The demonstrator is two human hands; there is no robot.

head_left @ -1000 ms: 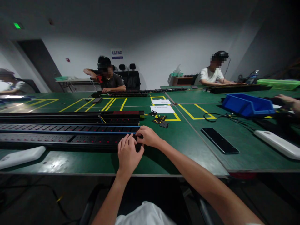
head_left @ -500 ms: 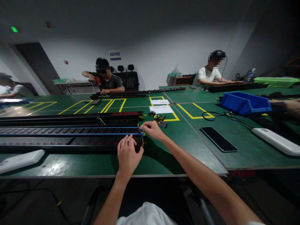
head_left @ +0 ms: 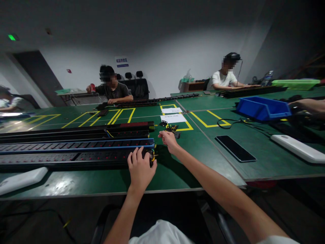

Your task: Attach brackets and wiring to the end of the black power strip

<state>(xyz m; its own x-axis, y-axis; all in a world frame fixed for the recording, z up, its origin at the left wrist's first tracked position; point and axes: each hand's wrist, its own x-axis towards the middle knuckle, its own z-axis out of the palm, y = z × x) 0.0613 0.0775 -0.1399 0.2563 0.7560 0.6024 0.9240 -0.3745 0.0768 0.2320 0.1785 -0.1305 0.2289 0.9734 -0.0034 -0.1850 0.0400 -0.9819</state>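
Note:
Nearest the front edge lies a long black power strip with a row of sockets and red marks. My left hand grips its right end, fingers over the top and thumb at the end face. Yellow and green wires stick out there, beside the thumb. Just behind runs a power strip with blue edges. My right hand is off to the right of the strip ends, its fingers curled together; whatever they hold is hidden. Close behind it lie small black brackets with yellow bits.
Further strips lie behind. To the right are a phone, a white power bank, cables and a blue bin. Another white power bank lies front left. Paper sheets and yellow tape mark the green table. Co-workers sit across.
My right hand has moved right, away from the blue-edged strip's end toward the brackets. My left hand stays at the near strip's end, where the wires now show more.

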